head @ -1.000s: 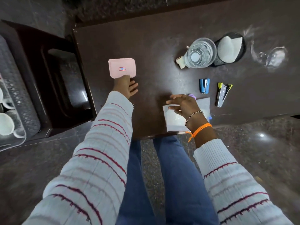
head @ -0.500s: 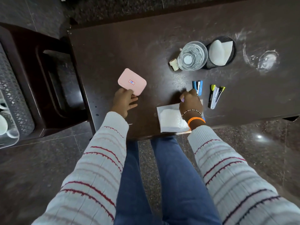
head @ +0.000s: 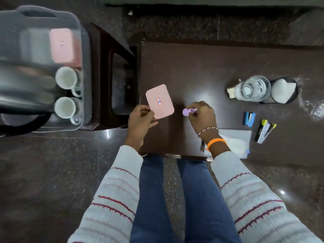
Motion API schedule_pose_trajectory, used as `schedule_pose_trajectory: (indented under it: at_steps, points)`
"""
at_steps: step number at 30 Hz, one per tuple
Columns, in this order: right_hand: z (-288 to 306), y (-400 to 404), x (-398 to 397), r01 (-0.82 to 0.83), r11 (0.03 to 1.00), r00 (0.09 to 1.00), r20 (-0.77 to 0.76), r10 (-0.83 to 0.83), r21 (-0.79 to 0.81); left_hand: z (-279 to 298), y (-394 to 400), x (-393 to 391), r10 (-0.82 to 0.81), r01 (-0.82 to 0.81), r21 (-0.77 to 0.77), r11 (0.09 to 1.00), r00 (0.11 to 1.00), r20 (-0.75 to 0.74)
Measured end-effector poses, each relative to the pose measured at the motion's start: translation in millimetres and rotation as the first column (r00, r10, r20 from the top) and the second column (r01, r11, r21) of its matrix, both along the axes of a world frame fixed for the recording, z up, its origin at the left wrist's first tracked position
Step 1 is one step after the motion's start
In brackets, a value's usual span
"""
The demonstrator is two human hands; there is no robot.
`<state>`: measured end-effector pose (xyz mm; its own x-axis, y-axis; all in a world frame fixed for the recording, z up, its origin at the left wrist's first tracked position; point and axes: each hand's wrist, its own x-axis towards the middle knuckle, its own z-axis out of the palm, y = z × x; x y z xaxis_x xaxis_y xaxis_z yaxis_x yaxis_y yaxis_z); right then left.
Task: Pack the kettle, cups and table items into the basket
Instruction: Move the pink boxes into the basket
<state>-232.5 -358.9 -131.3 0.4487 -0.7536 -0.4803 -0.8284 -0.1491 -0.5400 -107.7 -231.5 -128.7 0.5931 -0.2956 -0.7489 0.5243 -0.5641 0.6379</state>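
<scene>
I've got the left hand up over the desk's left edge, fingers pinched on the near corner of a pink case, which is lifted and tilted, w/ a small red-framed label facing up. Right hand is just beside it, fingers closed around a small purple item; can't tell what it is exactly, only its rounded end sticks out.

Basket sits off to the left on a dark stool, blurred. Inside I see two white cups side by side near its right wall, another pink case behind them, and the kettle on the left, mostly a grey smear.

Rest on the desk, right side: clear glass jar touching a black mesh holder w/ white stuff in it, blue stapler in front, yellow-black stapler next to it, and a white packet at the near edge, partly under my right wrist. Striped sleeves and blue jeans fill the bottom of view
</scene>
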Motion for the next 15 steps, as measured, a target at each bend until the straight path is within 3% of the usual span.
schedule_pose_trajectory:
  at_steps: [5, 9, 12, 15]
  points:
    - [18.8, 42.2, 73.3, -0.209, 0.978, 0.971, 0.116, 0.208, -0.005, 36.1, 47.2, 64.6, 0.148, -0.14, -0.063, 0.988, 0.979, 0.138]
    - [28.6, 69.8, 119.2, -0.288, 0.958, 0.946, 0.152, 0.287, -0.016, 65.5, 76.0, 129.0, 0.105, -0.112, 0.0, 0.994, 0.929, 0.354]
    - [34.3, 87.4, 145.6, -0.295, 0.954, 0.938, 0.178, 0.298, -0.044, 89.6, 83.2, 180.4, 0.049, -0.085, 0.039, 0.996, 0.833, 0.55]
    - [39.8, 99.9, 166.3, -0.305, 0.95, 0.929, 0.2, 0.312, -0.066, 103.6, 76.9, 225.9, -0.083, -0.065, 0.172, 0.983, 0.679, 0.73]
